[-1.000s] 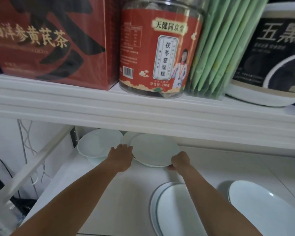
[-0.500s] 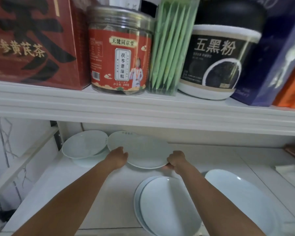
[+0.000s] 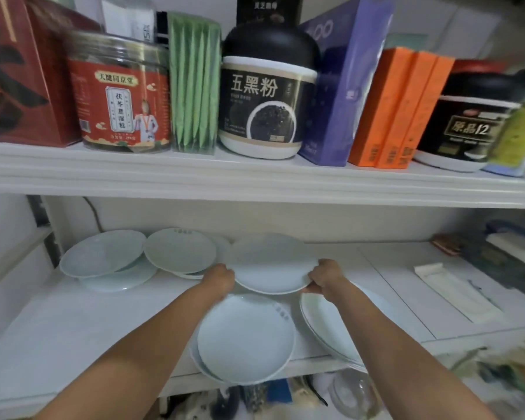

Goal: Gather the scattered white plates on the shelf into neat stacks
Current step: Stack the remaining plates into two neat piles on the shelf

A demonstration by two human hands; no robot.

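White plate [image 3: 273, 265] seems lifted off the shelf [image 3: 73, 325], spanning between both hands | left hand [image 3: 222, 277] grips its left rim, right hand [image 3: 325, 275] its right rim, fingers [image 3: 313, 287] curled round the edge | front stack [image 3: 246, 338] lies just below, nearer the person | likely next: draw back and lower; both hands equally near.

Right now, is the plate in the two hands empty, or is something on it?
Empty. The held plate shows only bare white surface; the left hand and right hand grip its opposite rims.
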